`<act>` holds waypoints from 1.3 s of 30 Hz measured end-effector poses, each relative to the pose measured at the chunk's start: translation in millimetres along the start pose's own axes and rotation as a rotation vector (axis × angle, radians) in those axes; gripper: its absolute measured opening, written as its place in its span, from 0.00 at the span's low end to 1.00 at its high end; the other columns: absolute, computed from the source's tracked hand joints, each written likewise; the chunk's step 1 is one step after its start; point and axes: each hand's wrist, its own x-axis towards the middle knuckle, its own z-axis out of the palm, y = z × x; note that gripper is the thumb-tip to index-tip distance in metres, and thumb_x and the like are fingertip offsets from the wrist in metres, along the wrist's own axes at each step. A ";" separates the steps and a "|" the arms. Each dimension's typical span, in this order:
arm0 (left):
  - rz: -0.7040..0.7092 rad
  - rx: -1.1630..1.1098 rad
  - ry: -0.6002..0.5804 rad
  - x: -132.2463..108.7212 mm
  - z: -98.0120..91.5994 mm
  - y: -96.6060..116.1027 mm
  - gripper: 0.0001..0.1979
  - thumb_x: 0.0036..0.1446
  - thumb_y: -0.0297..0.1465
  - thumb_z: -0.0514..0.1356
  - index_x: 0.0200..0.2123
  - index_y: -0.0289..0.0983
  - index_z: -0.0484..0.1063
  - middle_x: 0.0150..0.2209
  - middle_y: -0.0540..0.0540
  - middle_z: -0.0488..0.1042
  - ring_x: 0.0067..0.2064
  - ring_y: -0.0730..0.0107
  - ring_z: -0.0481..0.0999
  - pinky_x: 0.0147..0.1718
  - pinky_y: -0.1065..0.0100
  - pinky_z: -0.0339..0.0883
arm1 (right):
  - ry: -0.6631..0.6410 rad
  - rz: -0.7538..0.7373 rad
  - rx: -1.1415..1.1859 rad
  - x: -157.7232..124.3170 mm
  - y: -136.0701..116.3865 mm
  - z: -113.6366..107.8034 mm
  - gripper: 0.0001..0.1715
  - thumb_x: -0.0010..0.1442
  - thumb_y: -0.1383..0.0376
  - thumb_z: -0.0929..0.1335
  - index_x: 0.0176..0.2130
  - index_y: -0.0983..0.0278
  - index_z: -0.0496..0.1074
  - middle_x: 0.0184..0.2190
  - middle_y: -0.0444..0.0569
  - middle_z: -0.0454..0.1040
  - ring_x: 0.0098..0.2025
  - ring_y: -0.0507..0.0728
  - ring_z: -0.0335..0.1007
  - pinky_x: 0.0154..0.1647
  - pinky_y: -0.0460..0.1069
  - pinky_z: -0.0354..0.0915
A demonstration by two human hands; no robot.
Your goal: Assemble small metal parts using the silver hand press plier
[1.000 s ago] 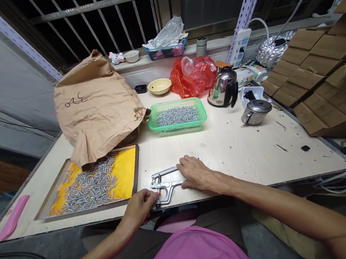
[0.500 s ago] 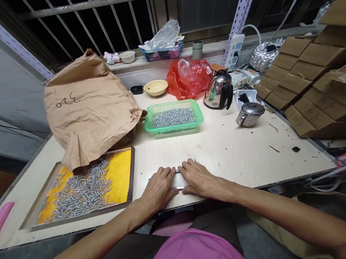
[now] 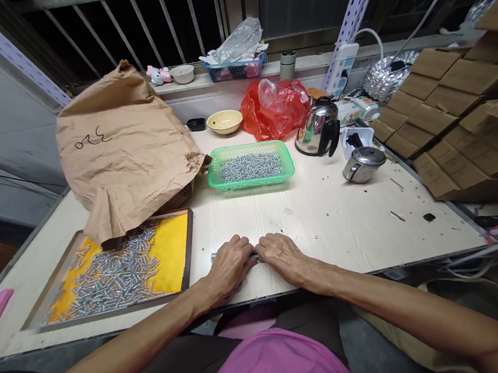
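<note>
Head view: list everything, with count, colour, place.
paper sack: one, brown, left rear
tray: one, yellow-lined, front left, holds silver pieces
basket: one, green, middle, holds silver pieces
bowl: one, yellow, rear
plastic bag: one, red, rear
kettle: one, steel, rear right
lidded pot: one, steel, right of kettle
cardboard boxes: many, brown, far right
metal tool: one, silver, front edge, mostly under both hands
left hand: one, over the tool
right hand: one, fingertips at the tool

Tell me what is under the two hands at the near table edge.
A grey metal tool: only slivers show beside the left hand and right hand. Its shape is covered.
</note>
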 end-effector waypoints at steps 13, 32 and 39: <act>0.025 -0.139 0.323 -52.3 40.5 46.9 0.19 0.60 0.30 0.53 0.55 0.34 0.62 0.57 0.37 0.65 0.59 0.55 0.63 0.56 0.53 0.62 | 0.069 0.036 0.066 9.6 29.9 -20.1 0.11 0.64 0.64 0.62 0.39 0.66 0.72 0.36 0.51 0.70 0.40 0.55 0.63 0.41 0.49 0.56; -0.043 -0.155 0.584 -138.9 5.0 5.2 0.09 0.59 0.24 0.53 0.41 0.38 0.69 0.32 0.46 0.74 0.35 0.68 0.71 0.37 0.65 0.68 | 0.049 -0.645 0.044 50.0 -72.4 -7.9 0.03 0.58 0.68 0.65 0.31 0.65 0.68 0.36 0.50 0.68 0.43 0.57 0.59 0.43 0.52 0.55; -0.648 0.175 0.355 -147.2 -14.7 -102.6 0.13 0.62 0.32 0.49 0.37 0.37 0.73 0.35 0.43 0.72 0.40 0.60 0.67 0.40 0.62 0.65 | 0.377 -0.411 0.067 76.4 -60.9 -36.6 0.13 0.64 0.70 0.57 0.32 0.64 0.68 0.29 0.49 0.68 0.34 0.55 0.58 0.37 0.50 0.54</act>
